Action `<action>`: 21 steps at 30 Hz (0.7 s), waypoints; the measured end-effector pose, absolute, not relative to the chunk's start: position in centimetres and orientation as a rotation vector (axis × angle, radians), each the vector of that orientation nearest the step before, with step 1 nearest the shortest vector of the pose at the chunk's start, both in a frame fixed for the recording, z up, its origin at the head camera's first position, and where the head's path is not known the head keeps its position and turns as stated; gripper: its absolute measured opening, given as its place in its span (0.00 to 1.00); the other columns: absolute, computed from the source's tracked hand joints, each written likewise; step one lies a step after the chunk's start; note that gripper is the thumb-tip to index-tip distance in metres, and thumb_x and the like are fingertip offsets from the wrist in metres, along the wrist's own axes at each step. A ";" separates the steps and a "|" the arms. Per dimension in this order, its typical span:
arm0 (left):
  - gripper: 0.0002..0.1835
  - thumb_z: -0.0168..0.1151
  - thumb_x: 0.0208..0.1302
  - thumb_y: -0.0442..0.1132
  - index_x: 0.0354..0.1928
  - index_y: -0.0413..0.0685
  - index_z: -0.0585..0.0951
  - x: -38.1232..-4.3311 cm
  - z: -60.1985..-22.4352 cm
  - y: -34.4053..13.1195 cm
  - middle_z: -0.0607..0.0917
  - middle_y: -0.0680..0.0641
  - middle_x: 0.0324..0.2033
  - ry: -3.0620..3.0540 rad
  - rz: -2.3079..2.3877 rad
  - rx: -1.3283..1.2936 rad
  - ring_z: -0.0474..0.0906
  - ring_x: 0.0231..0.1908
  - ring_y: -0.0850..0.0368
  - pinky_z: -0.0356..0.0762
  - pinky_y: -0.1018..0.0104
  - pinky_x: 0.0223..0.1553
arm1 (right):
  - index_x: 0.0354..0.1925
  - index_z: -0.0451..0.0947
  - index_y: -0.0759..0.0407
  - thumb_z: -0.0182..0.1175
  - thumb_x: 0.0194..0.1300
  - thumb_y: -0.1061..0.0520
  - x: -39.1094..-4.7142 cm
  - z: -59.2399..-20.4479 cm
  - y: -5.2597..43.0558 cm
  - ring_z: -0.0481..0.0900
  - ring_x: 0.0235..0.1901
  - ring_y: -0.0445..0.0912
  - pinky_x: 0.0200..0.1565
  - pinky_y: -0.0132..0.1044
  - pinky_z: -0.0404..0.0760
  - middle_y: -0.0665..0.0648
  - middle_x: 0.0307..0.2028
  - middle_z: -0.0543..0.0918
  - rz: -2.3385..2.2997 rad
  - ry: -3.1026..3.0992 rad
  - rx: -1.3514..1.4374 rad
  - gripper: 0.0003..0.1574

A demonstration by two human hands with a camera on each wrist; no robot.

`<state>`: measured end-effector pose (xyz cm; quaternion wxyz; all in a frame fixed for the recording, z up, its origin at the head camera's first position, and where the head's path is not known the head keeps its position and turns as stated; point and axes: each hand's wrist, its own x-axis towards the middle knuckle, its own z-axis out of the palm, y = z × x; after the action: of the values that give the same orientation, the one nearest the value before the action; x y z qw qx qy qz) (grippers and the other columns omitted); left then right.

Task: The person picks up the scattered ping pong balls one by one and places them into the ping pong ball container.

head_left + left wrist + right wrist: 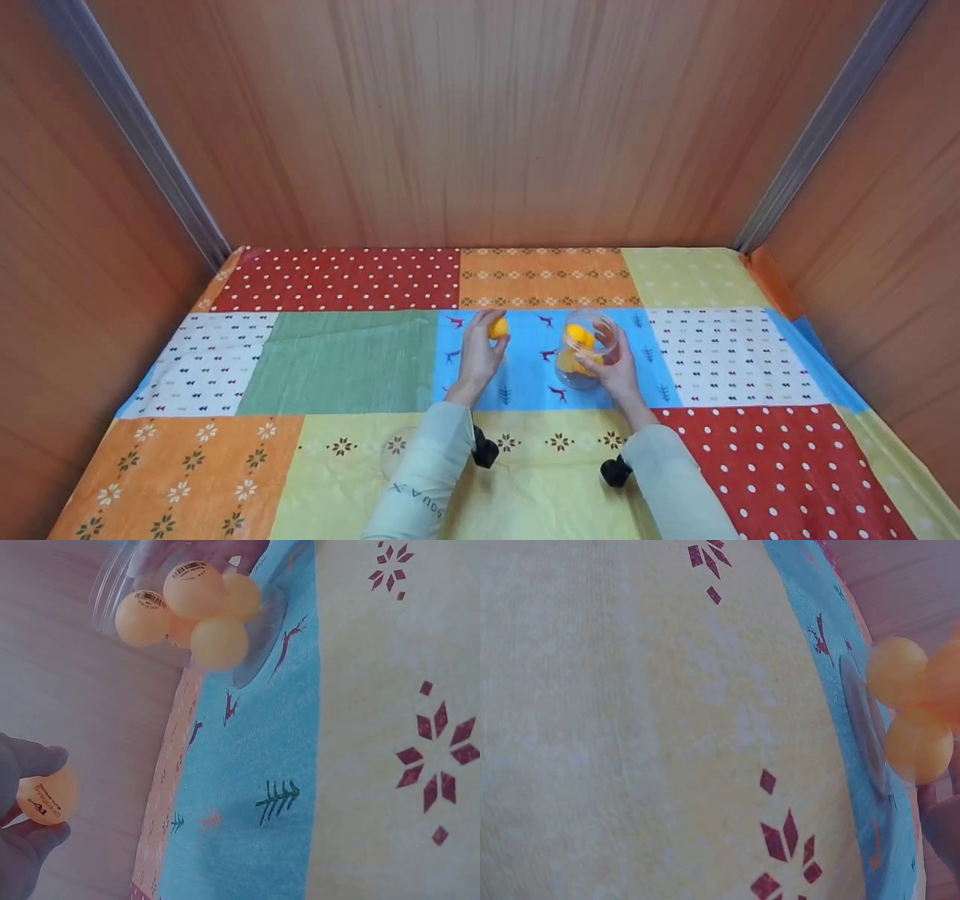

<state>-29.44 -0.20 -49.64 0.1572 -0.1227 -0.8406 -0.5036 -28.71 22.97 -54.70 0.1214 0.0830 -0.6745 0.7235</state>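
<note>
My left hand [478,358] pinches an orange ping-pong ball [51,796] between thumb and fingertips, held up off the cloth. Dark print shows on that ball in the left wrist view. To the right, my right hand [619,369] grips a clear plastic jar [577,381] by its side. The jar's mouth is uncovered, and several orange ping-pong balls [219,643] are inside. In the right wrist view the jar's round base [864,724] and some balls show at the right edge, with only a bit of the hand there.
A patchwork-patterned tablecloth [337,360] covers the table. On its yellow part, beside my left forearm, lies a faint clear disc [396,444], partly hidden by the sleeve. Wood-grain panels [480,135] stand behind and at both sides.
</note>
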 end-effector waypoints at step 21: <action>0.19 0.60 0.56 0.32 0.51 0.43 0.75 -29.7 -47.0 3.8 0.74 0.48 0.48 -2.463 -1.451 -0.384 0.69 0.50 0.55 0.68 0.69 0.50 | 0.64 0.50 0.61 0.65 0.49 0.64 -28.9 -54.8 23.2 0.56 0.61 0.57 0.60 0.51 0.55 0.67 0.61 0.59 2.061 -2.058 0.207 0.49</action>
<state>-29.67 3.84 -47.03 0.1284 -0.1322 -0.8468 -0.4989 -28.91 23.24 -54.83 0.1105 0.0705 -0.7004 0.7016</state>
